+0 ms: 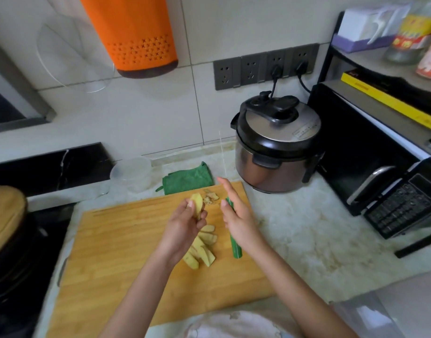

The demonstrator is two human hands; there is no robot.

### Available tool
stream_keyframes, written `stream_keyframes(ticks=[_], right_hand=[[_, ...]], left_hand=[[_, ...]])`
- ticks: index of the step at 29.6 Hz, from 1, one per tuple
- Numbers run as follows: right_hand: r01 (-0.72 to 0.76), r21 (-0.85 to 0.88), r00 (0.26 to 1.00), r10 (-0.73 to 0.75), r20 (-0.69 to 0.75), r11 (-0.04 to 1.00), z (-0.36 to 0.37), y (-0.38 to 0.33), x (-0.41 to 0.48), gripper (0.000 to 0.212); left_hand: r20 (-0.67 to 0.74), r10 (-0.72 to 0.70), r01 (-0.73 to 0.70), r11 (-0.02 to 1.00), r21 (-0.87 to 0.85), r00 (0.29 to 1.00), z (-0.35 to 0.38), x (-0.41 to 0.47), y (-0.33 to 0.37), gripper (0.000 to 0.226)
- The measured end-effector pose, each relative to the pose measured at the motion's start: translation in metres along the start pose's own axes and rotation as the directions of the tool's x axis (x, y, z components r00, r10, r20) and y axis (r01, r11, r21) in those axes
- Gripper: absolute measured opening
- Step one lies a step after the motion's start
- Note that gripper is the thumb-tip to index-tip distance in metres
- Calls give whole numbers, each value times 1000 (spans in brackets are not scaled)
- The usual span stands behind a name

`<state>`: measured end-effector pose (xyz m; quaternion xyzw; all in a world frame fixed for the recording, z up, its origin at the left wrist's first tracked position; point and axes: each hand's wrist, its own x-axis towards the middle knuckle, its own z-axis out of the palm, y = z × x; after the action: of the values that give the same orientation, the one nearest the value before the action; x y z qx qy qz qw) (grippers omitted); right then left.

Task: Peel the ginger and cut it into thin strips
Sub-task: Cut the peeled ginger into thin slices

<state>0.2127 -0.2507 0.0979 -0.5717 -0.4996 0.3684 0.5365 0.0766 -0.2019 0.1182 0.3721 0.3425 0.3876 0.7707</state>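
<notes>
A home kitchen: pressure cooker and microwave on a marble counter below a tiled wall.

Near and left of board: the cutting board lies bare here, so there is open room to reach in.
Board centre: ginger slices are heaped there, with peel scraps at the far edge.
Above the board: the left hand grips a ginger piece and the right hand holds the knife, leaving a narrow gap between them.
Far side: a green cloth and a clear tub sit just behind the board, with the wall beyond.
Right: a pressure cooker crowds the far corner, and a strip of counter runs free before the oven.
Left: a black pot stands near the board's edge.
</notes>
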Motion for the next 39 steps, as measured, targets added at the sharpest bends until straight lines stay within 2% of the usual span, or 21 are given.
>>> stream_keyframes(ticks=[2, 5, 10, 14, 17, 19, 22, 25, 28, 31, 33, 39], right_hand=[[36, -9, 999, -36, 26, 999, 2, -10, 1, 48], [47, -78, 998, -43, 50, 996, 4, -20, -4, 47], [80, -108, 996, -85, -37, 991, 3, -35, -12, 32], [94, -86, 994, -98, -40, 992, 2, -40, -12, 35], [96, -75, 994, -100, -47, 993, 5, -43, -12, 25], [115, -42, 991, -118, -60, 992, 7, -43, -11, 17], [174, 40, 983, -171, -60, 984, 7, -41, -12, 9], [217, 62, 976, -214, -48, 974, 1, -43, -14, 18], [254, -11, 966, -254, -51, 967, -6, -44, -11, 21], [301, -63, 949, -306, -78, 951, -7, -45, -10, 23], [305, -38, 946, -308, -98, 951, -6, -46, -11, 21], [216, 112, 973, -204, -106, 970, -9, -50, -14, 25]], left_hand=[[33, -30, 34, 990, -136, 999, 8, -6, 5, 16], [64, -33, 44, 981, -189, 997, 14, -10, 8, 20], [89, -11, 24, 988, -150, 996, 19, -17, 11, 22], [110, -6, 10, 999, -38, 994, 27, -26, 17, 23], [91, -6, 2, 999, 52, 996, 34, -31, 24, 34], [86, -27, 23, 999, 44, 996, 37, -34, 27, 40], [95, -111, 117, 991, -63, 989, 38, -37, 29, 34], [133, -227, 244, 962, -122, 965, 36, -39, 34, 28], [124, -301, 318, 935, -157, 945, 31, -40, 39, 25], [93, -293, 303, 944, -127, 952, 29, -40, 41, 27], [75, -284, 290, 952, -94, 956, 29, -40, 41, 28], [14, -266, 265, 963, 48, 964, 33, -43, 37, 30]])
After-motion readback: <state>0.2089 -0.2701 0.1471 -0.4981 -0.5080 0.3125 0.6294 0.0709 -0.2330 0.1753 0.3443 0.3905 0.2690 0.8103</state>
